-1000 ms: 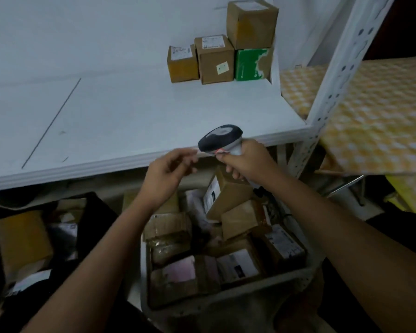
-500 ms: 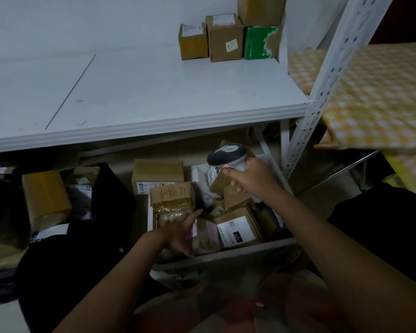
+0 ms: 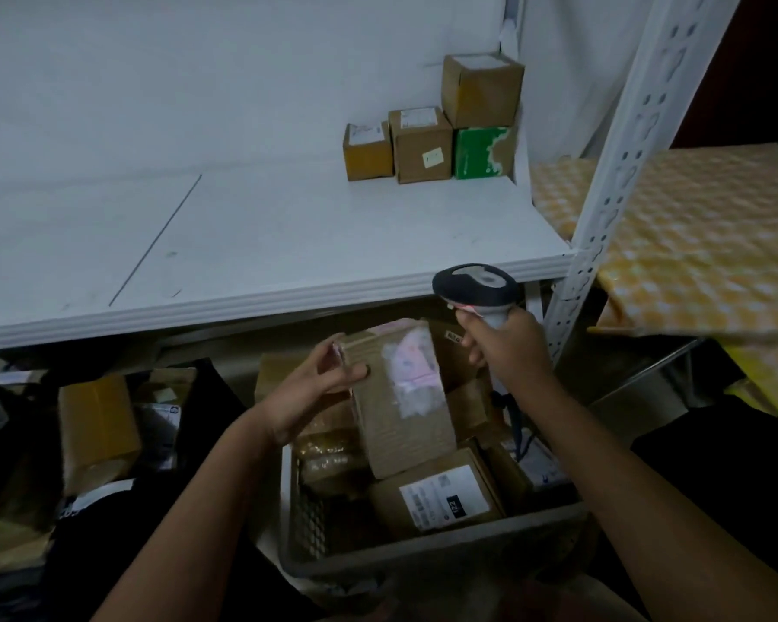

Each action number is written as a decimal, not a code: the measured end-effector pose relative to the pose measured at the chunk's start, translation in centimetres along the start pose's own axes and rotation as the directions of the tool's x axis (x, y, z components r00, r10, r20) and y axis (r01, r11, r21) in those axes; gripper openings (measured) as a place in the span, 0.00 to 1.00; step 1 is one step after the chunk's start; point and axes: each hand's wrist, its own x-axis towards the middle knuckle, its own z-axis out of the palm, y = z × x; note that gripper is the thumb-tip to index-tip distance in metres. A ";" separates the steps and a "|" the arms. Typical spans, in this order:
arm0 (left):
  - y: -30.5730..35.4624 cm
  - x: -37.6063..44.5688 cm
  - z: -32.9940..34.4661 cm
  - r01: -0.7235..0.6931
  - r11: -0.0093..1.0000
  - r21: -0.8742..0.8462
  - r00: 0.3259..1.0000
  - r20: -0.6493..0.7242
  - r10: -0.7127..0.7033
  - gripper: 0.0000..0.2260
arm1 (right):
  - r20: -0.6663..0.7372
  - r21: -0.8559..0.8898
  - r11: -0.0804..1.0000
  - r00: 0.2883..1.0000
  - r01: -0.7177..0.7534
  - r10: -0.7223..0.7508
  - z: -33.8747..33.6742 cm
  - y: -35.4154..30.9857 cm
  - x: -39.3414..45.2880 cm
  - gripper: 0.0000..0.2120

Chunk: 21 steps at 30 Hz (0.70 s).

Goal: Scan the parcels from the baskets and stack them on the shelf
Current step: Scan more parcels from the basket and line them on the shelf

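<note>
White shelf (image 3: pixel 288 244) bears four stacked boxes (image 3: pixel 421 145); below, grey basket (image 3: pixel 423 563) holds parcels; left hand (image 3: pixel 315 388) fingers curl round taped parcel (image 3: pixel 400 397); right hand (image 3: pixel 508 347) grips scanner (image 3: pixel 474 287).

The left hand (image 3: pixel 315 388), down among the parcels a moment ago, now grips a taped cardboard parcel (image 3: pixel 400 397) lifted above the basket (image 3: pixel 423 563); the scanner (image 3: pixel 474 287) has risen to the shelf (image 3: pixel 288 244) edge.

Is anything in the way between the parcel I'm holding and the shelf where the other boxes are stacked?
Nothing visible blocks it. The parcel in the left hand sits below the shelf edge, whose surface is bare up to the stacked boxes at the back right. The scanner in the right hand stays off to the right.
</note>
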 end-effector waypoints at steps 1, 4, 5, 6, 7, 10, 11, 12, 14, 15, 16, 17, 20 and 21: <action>0.2 -0.1 0.2 -0.005 0.998 -0.060 1.000 -0.005 0.004 0.37 | -0.012 0.001 1.000 1.000 -0.005 0.005 -0.3 0.0 0.3 0.15; 0.1 -0.4 0.6 -0.026 0.968 -0.249 1.000 -0.012 0.024 0.38 | -0.037 0.024 0.999 0.999 -0.030 0.031 -1.0 0.4 0.6 0.14; 0.3 -0.5 0.9 -0.036 0.950 -0.311 0.999 -0.022 0.031 0.41 | -0.049 0.030 0.999 0.998 -0.042 0.044 -1.2 0.6 0.6 0.13; 0.6 -0.7 1.3 -0.058 0.940 -0.337 0.998 -0.037 0.048 0.43 | -0.059 0.040 0.998 0.997 -0.053 0.056 -1.4 0.8 0.5 0.13; 0.9 -0.9 1.6 -0.089 0.939 -0.333 0.996 -0.053 0.075 0.45 | -0.067 0.054 0.997 0.996 -0.059 0.063 -1.5 1.1 0.4 0.12; 3.0 -1.3 2.7 -0.234 0.933 -0.274 0.972 -0.084 0.219 0.48 | -0.100 0.089 0.994 0.993 -0.060 0.069 -1.8 1.4 0.3 0.12; 4.1 -1.3 2.9 -0.301 0.921 -0.246 0.953 -0.093 0.287 0.47 | -0.121 0.097 0.994 0.990 -0.056 0.068 -1.9 1.3 0.3 0.12; 5.4 -1.3 3.1 -0.372 0.906 -0.201 0.928 -0.108 0.357 0.45 | -0.146 0.099 0.994 0.987 -0.046 0.060 -2.0 1.0 0.4 0.12; 7.9 -1.2 3.7 -0.513 0.858 -0.034 0.848 -0.174 0.501 0.42 | -0.195 0.091 0.996 0.980 -0.006 0.023 -2.2 0.4 0.8 0.12; 8.9 -1.0 4.0 -0.574 0.814 0.089 0.791 -0.197 0.579 0.42 | -0.212 0.090 0.996 0.977 0.013 0.007 -2.3 0.2 1.1 0.12; 9.6 -0.6 4.3 -0.621 0.747 0.237 0.722 -0.196 0.663 0.42 | -0.224 0.096 0.995 0.975 0.025 -0.003 -2.4 0.0 1.3 0.12; 10.0 -0.1 4.6 -0.648 0.649 0.399 0.646 -0.164 0.746 0.41 | -0.235 0.106 0.994 0.972 0.032 -0.006 -2.5 -0.1 1.5 0.13; 9.7 1.7 4.8 -0.584 0.292 0.757 0.524 0.077 0.848 0.39 | -0.260 0.132 0.991 0.966 0.028 0.007 -2.8 -0.2 2.0 0.15; 9.2 2.6 4.4 -0.555 0.199 0.808 0.538 0.166 0.826 0.39 | -0.261 0.144 0.989 0.965 0.028 0.011 -2.9 -0.3 2.2 0.14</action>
